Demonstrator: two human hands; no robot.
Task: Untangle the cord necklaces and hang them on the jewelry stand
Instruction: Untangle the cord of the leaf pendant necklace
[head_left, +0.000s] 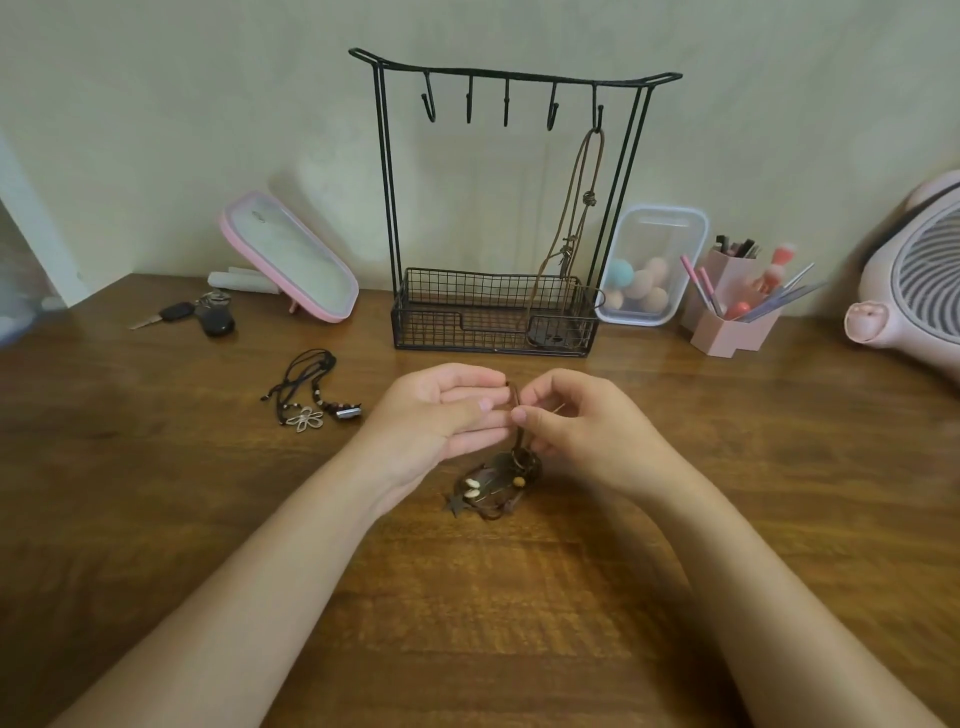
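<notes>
Works over a tangled bundle of brown cord necklaces (496, 483), lying on the wooden table (467, 623) just on the near side of both hands, between the two wrists. Holds one brown cord (513, 396) up from this bundle, in the narrow gap between the hands. Shows the left hand (441, 415) half open, palm turned up and to the right, fingers only gently bent, fingertips (500, 418) reaching the cord; cannot tell a real grip from a mere touch there. Pinches the same cord with the right hand (576, 426), thumb and forefinger pressed together, other fingers curled under. Faces the black jewelry stand (509, 78) at the far side, with one brown necklace (582, 208) hanging on the rightmost hook, lower end down in the wire basket. Leaves the black cord necklaces (311, 395) on the table, left of the left hand and apart from it.
</notes>
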